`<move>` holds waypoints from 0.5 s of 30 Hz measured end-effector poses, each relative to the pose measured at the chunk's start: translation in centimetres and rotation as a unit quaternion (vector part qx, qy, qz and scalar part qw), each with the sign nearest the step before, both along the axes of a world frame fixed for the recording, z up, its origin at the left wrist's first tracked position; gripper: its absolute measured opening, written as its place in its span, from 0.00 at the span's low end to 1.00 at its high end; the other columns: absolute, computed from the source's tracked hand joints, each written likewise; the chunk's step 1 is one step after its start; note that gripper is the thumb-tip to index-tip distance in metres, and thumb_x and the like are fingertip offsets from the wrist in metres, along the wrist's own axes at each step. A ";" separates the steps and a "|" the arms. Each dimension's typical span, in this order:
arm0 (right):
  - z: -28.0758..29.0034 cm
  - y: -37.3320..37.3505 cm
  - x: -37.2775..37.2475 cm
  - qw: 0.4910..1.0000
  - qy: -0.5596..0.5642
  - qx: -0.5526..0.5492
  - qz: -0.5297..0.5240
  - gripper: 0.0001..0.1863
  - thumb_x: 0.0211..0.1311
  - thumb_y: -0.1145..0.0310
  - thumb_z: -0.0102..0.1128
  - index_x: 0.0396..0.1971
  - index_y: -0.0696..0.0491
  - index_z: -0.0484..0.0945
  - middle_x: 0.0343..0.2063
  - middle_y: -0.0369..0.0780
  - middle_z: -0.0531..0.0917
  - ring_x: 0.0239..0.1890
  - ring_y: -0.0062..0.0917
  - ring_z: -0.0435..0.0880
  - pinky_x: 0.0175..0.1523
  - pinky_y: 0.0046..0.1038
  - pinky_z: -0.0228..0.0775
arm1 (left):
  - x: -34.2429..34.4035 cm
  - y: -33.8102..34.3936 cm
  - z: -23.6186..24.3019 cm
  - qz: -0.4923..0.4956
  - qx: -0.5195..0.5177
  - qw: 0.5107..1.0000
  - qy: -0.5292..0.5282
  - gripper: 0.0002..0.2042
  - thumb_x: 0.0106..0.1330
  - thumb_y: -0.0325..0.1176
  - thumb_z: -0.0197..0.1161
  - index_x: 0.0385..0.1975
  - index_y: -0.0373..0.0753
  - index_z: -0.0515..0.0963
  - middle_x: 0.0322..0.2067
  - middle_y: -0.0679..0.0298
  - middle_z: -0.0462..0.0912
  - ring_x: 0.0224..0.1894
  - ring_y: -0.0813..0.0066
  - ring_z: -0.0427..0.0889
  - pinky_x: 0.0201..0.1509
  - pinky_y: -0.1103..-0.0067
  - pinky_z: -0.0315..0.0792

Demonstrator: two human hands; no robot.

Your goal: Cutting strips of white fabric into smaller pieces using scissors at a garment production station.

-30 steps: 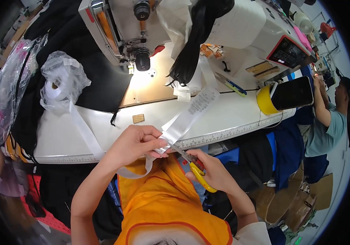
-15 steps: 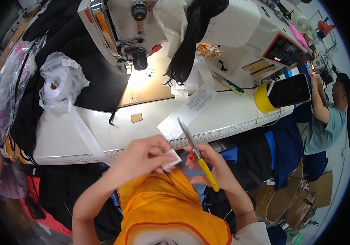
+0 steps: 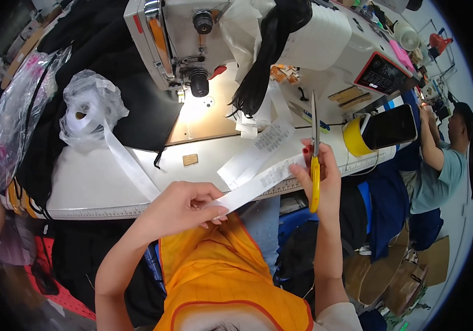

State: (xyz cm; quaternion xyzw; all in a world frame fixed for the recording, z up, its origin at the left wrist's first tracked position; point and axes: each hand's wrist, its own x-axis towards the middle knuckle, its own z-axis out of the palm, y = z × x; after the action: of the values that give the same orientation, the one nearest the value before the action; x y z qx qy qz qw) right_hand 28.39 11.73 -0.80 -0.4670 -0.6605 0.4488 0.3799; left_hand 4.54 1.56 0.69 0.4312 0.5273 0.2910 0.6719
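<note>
Left hand: the left hand [image 3: 184, 207] pinches the lower end of a white printed label ribbon [image 3: 258, 182] between thumb and fingers, just off the near edge of the white sewing desk [image 3: 98, 182].
Right hand: the right hand [image 3: 322, 176] grips yellow-handled steel scissors [image 3: 314, 154] and also touches the upper end of the same ribbon with its fingertips.
Ribbon axis: the held strip runs long and flat from lower left to upper right, stretched between the two hands, over the desk's near edge with its ruler strip.
Scissors axis: nearly upright in the picture; blades closed, tips pointing away from the person toward the sewing machine, yellow handle toward the person.
Second strip: another piece of printed white ribbon [image 3: 258, 149] lies on the desk just beyond the held one, slanting the same way.
Ribbon roll: a roll of white ribbon in clear plastic wrap [image 3: 87, 113] sits near the desk's left edge; its tail trails toward the left hand.
Machine: a grey-white sewing machine [image 3: 192, 38] stands at the far side, lamp lit.
Right corner: a yellow tape roll [image 3: 352, 138] beside a dark phone [image 3: 391, 127].
Lap: orange fabric [image 3: 220, 276] lies below the hands.
Nearby: another person in a teal shirt [image 3: 440, 165] works at right.
</note>
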 end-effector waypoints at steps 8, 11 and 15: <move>-0.4 1.6 0.3 0.999 -0.031 0.037 -0.017 0.23 0.50 0.75 0.65 0.48 0.55 0.70 0.32 0.34 0.74 0.35 0.14 0.70 0.43 0.15 0.63 | -1.0 0.4 -0.4 0.030 0.072 0.993 0.089 0.07 0.60 0.30 0.62 0.32 0.33 0.77 0.29 0.67 0.80 0.29 0.85 0.78 0.29 0.89 0.72; -0.9 1.8 0.3 0.998 -0.033 0.042 -0.020 0.23 0.50 0.74 0.66 0.48 0.55 0.70 0.32 0.34 0.74 0.34 0.14 0.70 0.43 0.15 0.63 | -0.9 0.3 -0.8 0.084 0.040 0.996 -0.004 0.07 0.60 0.29 0.62 0.33 0.32 0.77 0.30 0.65 0.80 0.29 0.83 0.79 0.31 0.88 0.75; -1.2 2.3 0.4 0.992 -0.078 0.087 -0.039 0.23 0.51 0.73 0.66 0.48 0.55 0.69 0.32 0.34 0.75 0.34 0.15 0.70 0.41 0.16 0.64 | -0.9 0.5 -1.9 0.085 0.064 0.994 -0.003 0.07 0.61 0.29 0.60 0.33 0.31 0.76 0.29 0.63 0.79 0.31 0.79 0.80 0.33 0.85 0.77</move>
State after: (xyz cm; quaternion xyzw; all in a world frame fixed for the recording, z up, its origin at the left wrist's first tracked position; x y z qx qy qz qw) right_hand 28.81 14.06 -2.01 -0.4914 -0.7060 0.3365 0.3832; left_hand 3.68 2.02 -1.19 0.4260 0.5401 0.3816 0.6174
